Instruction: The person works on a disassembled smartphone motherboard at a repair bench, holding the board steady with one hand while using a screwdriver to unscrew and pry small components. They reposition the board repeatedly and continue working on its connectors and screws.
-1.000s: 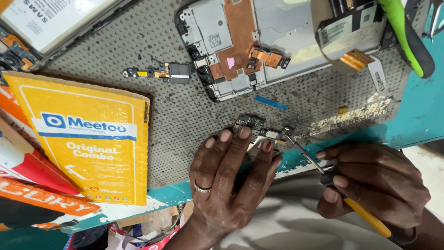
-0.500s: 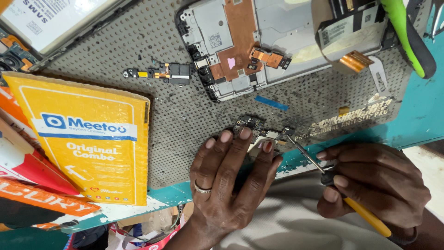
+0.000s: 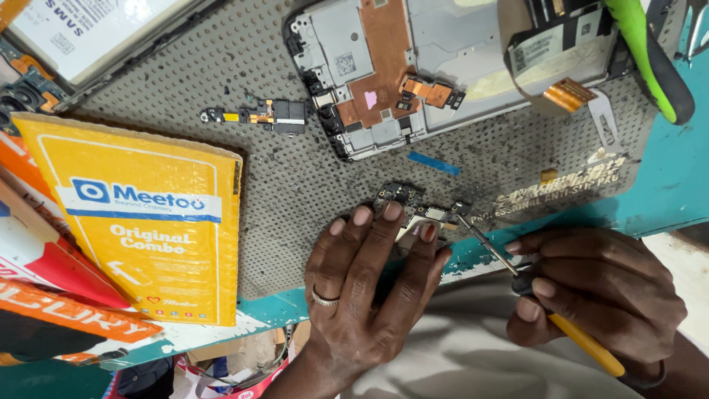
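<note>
The left hand (image 3: 365, 292) lies flat with fingers spread, pressing a small circuit board (image 3: 413, 207) down on the grey dotted mat (image 3: 295, 192) near its front edge, while the right hand (image 3: 598, 295) has its fingers curled tight around a yellow-handled screwdriver (image 3: 546, 310) whose tip touches the board.

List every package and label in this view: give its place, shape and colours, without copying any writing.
Padded envelope: left on the mat, rectangular, yellow with a blue-and-white band.
Red and orange packets: far left, partly under the envelope.
White label: top left, rectangular, on a flat part.
Small square code sticker: on the opened phone, white and black.
</note>
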Demonstrator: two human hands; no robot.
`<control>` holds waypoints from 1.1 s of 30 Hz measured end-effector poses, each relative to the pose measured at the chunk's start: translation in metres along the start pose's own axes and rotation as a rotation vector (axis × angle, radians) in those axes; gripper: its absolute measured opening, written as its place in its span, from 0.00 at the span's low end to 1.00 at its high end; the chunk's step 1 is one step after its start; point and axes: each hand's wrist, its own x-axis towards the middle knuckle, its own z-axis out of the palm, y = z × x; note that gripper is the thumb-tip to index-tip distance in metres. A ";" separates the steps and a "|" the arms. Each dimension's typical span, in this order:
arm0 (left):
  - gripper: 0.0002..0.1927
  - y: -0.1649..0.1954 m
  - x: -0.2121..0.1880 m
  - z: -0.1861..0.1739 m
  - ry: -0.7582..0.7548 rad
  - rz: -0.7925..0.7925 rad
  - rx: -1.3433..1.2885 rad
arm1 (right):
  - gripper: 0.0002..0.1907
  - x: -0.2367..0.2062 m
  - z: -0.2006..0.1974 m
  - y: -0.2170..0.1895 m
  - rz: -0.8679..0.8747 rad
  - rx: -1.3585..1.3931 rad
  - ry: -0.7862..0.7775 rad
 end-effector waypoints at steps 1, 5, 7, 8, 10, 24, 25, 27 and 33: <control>0.17 0.000 0.000 0.000 -0.001 0.001 0.001 | 0.10 0.000 0.000 -0.001 0.006 -0.001 -0.005; 0.18 0.000 0.000 0.000 -0.003 0.003 0.001 | 0.09 0.001 -0.001 -0.002 0.021 0.009 -0.004; 0.18 -0.001 0.000 0.000 -0.004 0.004 0.002 | 0.09 0.001 0.000 -0.001 0.016 0.012 0.000; 0.18 -0.001 0.000 0.000 -0.004 0.005 0.002 | 0.10 0.002 0.000 0.000 0.009 0.008 -0.002; 0.18 -0.001 -0.001 0.000 -0.003 0.005 0.005 | 0.10 0.002 -0.001 0.001 0.001 0.008 -0.007; 0.17 0.000 0.000 0.000 0.005 -0.002 0.008 | 0.09 0.004 0.000 0.002 -0.009 0.011 0.006; 0.17 0.000 0.000 0.000 0.005 -0.003 0.005 | 0.09 0.003 0.000 0.002 -0.011 0.014 0.008; 0.17 0.000 0.000 0.000 0.008 -0.004 0.000 | 0.09 0.003 0.001 0.003 -0.016 0.019 0.013; 0.17 0.000 0.002 0.000 0.014 0.006 0.013 | 0.09 0.006 0.000 0.001 -0.001 0.052 0.034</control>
